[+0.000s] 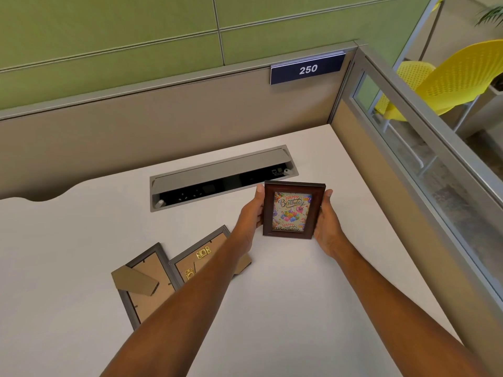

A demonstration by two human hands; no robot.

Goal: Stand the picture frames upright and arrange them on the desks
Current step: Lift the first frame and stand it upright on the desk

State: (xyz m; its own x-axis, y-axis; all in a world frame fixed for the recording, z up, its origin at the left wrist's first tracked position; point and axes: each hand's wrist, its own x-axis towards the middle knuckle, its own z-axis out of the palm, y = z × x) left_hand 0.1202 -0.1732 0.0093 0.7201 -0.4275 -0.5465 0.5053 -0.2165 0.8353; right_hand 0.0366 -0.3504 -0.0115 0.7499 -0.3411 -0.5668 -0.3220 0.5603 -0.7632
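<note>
Hands on one frame. Dark brown frame [294,210] stands upright, portrait orientation, picture side toward the camera; print reads "Happy Birthday" with balloons. Its lower edge sits at or just above the white table [299,308]; contact cannot be confirmed. Left hand [251,216] clasps the frame's left edge, thumb tip at the upper left corner, remaining fingers hidden behind. Right hand [325,224] clasps the right edge, fingers [328,195] closed along the side up to the upper right corner. Both grips are on the frame alone.

Landmark: grey cable tray [221,176] recessed in the table, lid raised, black sockets showing inside. The held frame is just on the near side of the tray's right end, its top edge overlapping the tray's rim in this view.

Two more frames lie face down, well to the near left of the tray. Left grey frame [144,284] shows a cardboard back with its easel flap folded out across the upper part. Right grey frame [196,257] lies just beside it, edges touching or nearly so, brass hangers visible on its back; the left forearm crosses over its lower right part and hides it.

Beyond the tray: beige partition [163,126] with a blue plate marked "250" [307,69] toward its right end. Right of the tray, past a glass side screen, a yellow chair [457,77].
</note>
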